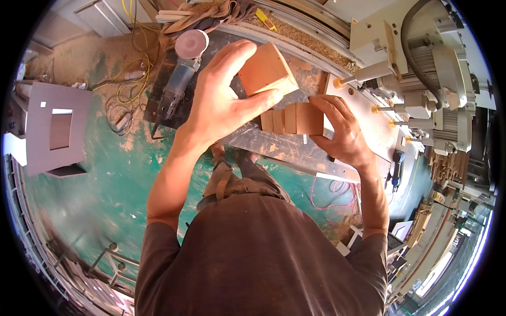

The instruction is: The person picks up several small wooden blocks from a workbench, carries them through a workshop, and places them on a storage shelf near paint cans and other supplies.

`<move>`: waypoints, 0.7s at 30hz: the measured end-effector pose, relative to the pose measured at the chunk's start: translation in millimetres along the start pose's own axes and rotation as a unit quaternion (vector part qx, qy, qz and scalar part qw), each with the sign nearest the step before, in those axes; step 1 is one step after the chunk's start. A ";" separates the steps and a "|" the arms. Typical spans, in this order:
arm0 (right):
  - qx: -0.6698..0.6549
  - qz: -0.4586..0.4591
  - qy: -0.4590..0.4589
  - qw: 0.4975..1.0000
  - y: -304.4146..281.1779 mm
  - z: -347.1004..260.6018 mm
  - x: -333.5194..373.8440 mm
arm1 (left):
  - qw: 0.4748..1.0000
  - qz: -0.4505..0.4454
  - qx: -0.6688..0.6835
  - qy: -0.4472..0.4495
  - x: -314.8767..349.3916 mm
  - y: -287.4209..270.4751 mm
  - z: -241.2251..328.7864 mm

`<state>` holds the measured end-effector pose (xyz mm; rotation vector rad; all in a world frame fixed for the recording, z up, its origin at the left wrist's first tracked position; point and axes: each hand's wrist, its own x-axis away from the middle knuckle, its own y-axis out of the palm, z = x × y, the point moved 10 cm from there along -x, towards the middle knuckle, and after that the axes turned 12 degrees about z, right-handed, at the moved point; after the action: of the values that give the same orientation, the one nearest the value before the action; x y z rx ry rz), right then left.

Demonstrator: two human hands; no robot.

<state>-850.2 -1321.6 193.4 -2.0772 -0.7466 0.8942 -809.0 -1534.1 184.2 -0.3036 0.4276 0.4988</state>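
My left hand [224, 95] is closed round a squarish wooden block [266, 68], raised above the dark worktable [242, 142]. Its thumb presses along the near edge, and the fingers wrap the far left side. To the right, my right hand [342, 129] grips the right end of a wooden block [308, 118] between fingers and thumb. Smaller wooden pieces [276, 121] stand in a row against that block's left side. Whether these pieces rest on the table or are held up is unclear.
An angle grinder [182, 73] with a round pad lies on the table left of my left hand. Beyond are a brown cloth [211, 18] and a yellow cutter knife [266, 20]. Machinery with metal rods [369, 73] stands at right. Yellow cable [139, 79] crosses the floor.
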 end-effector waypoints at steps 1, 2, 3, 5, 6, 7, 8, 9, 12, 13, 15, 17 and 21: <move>-0.001 0.006 0.001 1.000 -1.5 0.5 0.3 | 1.000 -0.004 -0.001 0.004 -3.3 0.7 10.3; 0.005 -0.007 0.000 1.000 0.9 1.2 0.6 | 0.999 -0.010 -0.017 0.043 -7.1 3.3 26.0; 0.010 -0.020 0.000 1.000 3.1 2.2 1.3 | 0.996 -0.017 -0.032 0.082 -8.4 7.2 39.2; 0.004 -0.036 0.013 0.999 12.5 13.4 8.9 | 0.996 -0.031 -0.013 0.082 -8.5 16.9 49.4; -0.003 -0.059 0.023 0.998 18.7 18.1 14.6 | 0.996 -0.034 0.004 0.087 -8.1 22.1 56.5; -0.001 -0.050 0.028 0.998 15.6 19.4 17.8 | 0.995 -0.037 0.022 0.092 -7.5 27.4 63.4; -0.037 -0.034 0.056 0.997 11.7 22.0 20.4 | 0.994 -0.049 0.017 0.101 -5.8 32.9 70.2; -0.072 -0.016 0.083 0.994 7.2 24.9 23.3 | 0.992 -0.065 0.032 0.107 -3.6 40.4 72.6; -0.075 0.035 0.105 0.991 -8.4 37.2 37.5 | 0.987 -0.089 0.024 0.131 5.3 62.4 81.0; -0.088 0.064 0.130 0.986 -13.5 46.5 45.4 | 0.986 -0.098 0.035 0.131 10.1 70.8 81.7; -0.122 0.114 0.151 0.974 -22.6 58.6 64.6 | 0.984 -0.138 0.002 0.112 16.7 90.8 78.4; -0.218 0.175 0.217 0.935 -27.8 72.6 86.3 | 0.982 -0.147 -0.006 0.118 23.0 102.9 77.3; -0.278 0.241 0.313 0.876 -20.8 88.6 118.1 | 0.969 -0.161 -0.070 0.177 38.3 120.4 63.9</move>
<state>-854.4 -1188.6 126.3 -2.9194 -0.1205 0.1779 -820.7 -1394.0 200.8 -0.5921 0.6766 0.1535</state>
